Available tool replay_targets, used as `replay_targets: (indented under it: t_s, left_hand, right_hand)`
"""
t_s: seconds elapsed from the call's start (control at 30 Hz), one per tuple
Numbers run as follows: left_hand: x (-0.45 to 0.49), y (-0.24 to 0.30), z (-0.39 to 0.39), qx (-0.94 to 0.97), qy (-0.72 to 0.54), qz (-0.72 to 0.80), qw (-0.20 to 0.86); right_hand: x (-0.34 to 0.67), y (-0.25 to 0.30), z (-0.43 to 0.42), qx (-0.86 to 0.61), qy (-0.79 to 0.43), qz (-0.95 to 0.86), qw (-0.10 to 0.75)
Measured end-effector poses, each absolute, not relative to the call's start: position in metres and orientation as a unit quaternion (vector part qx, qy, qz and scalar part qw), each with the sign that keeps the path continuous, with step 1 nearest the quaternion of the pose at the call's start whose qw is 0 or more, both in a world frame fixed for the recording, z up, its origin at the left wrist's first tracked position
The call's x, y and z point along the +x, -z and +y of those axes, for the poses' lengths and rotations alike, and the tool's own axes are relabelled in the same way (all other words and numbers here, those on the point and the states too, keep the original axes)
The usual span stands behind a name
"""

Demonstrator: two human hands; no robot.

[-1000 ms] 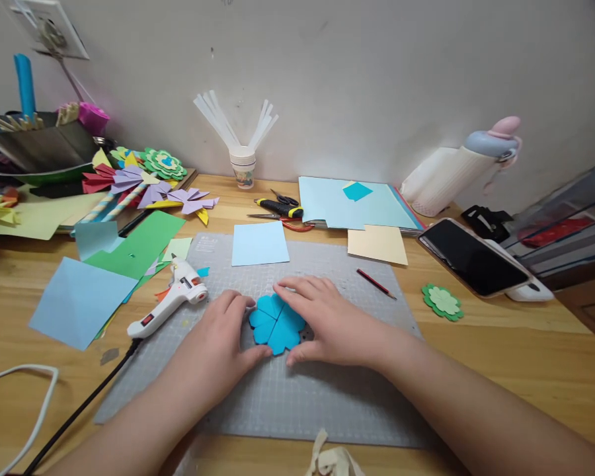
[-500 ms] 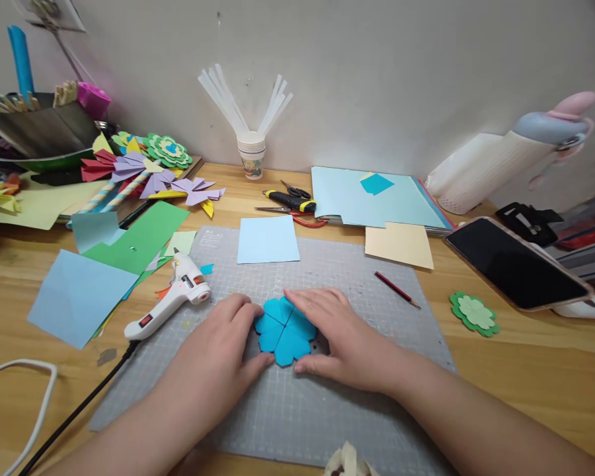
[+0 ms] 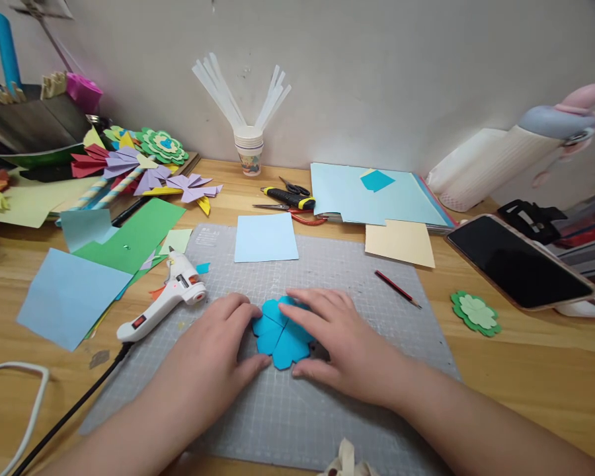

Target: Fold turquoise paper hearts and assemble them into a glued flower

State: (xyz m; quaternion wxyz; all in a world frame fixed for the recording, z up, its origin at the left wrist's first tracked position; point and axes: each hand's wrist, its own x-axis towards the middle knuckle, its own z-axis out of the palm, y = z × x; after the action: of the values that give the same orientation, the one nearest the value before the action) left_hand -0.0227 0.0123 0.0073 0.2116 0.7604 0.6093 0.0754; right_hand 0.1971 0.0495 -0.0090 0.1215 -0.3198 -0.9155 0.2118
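A bright blue paper flower (image 3: 277,337) lies on the grey cutting mat (image 3: 287,423); dark lines cross at its middle. My left hand (image 3: 223,340) holds its left edge, fingers bent at the upper left and thumb at the lower left. Over the flower's upper right stretch the spread fingers of my right hand (image 3: 340,337), covering some petals. The right thumb rests by the lower right edge. Left of my left hand is a white hot glue gun (image 3: 163,301) with a black cord.
Ahead lie a light blue paper square (image 3: 266,238), a utility knife (image 3: 288,198) and scissors (image 3: 295,187). Right are a pencil (image 3: 396,289), a green layered paper flower (image 3: 476,313) and a phone (image 3: 518,261). Paper sheets (image 3: 74,297) lie left; a paper cup (image 3: 249,152) stands behind.
My right fingers have spread and moved left across the top of the blue flower, covering more of it. The left hand keeps its place at the flower's edge. The view has shifted slightly.
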Motion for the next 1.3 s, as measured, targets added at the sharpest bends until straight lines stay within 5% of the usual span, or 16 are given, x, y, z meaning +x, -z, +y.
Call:
replay_targets:
  t_s: [0.43, 0.63, 0.83, 1.3]
  left_hand:
    - [-0.027, -0.007, 0.014, 0.778, -0.125, 0.583, 0.196]
    - [-0.025, -0.009, 0.014, 0.781, -0.091, 0.584, 0.203]
    - [-0.025, -0.009, 0.009, 0.775, -0.114, 0.580, 0.224]
    - [-0.010, 0.005, 0.002, 0.804, -0.118, 0.548, 0.201]
  right_hand:
    - [0.212, 0.002, 0.062, -0.247, -0.096, -0.954, 0.142]
    - [0.206, -0.001, 0.053, -0.514, -0.357, -0.767, 0.141]
    - [0.201, 0.004, 0.050, -0.530, -0.491, -0.668, 0.178]
    - [0.203, 0.001, 0.056, -0.494, -0.365, -0.775, 0.147]
